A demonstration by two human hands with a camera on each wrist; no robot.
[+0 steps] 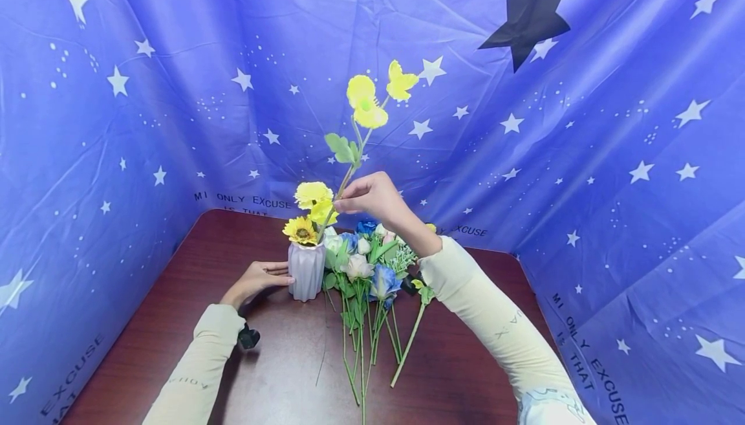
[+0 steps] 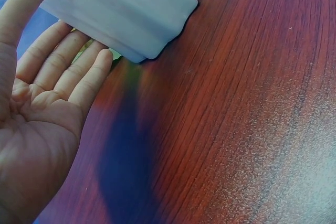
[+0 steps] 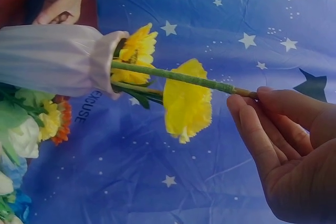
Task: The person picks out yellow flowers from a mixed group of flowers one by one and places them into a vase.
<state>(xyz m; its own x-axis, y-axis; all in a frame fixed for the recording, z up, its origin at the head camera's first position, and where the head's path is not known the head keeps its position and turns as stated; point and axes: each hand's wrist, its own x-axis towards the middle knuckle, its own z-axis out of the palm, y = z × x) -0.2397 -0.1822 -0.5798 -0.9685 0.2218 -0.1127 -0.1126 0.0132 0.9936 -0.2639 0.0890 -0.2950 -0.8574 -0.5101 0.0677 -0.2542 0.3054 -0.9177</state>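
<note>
A pale lilac fluted vase (image 1: 306, 272) stands upright on the table, with a sunflower (image 1: 301, 230) and a ruffled yellow flower (image 1: 313, 195) at its mouth. My left hand (image 1: 262, 279) holds the vase from the left side; in the left wrist view its thumb lies across the near side while the fingers reach behind. Above the vase, my right hand (image 1: 372, 200) pinches the stem (image 3: 178, 78) of a tall spray with yellow blooms (image 1: 367, 103) and a green leaf. In the right wrist view, the lower part of that stem runs into the vase mouth.
To the vase's right lies a pile of artificial flowers, among them a white rose (image 1: 359, 267) and a blue rose (image 1: 384, 281), stems toward the front. One separate green stem (image 1: 409, 341) lies beside them. A blue star-printed curtain (image 1: 279, 88) surrounds the dark red table (image 1: 279, 373).
</note>
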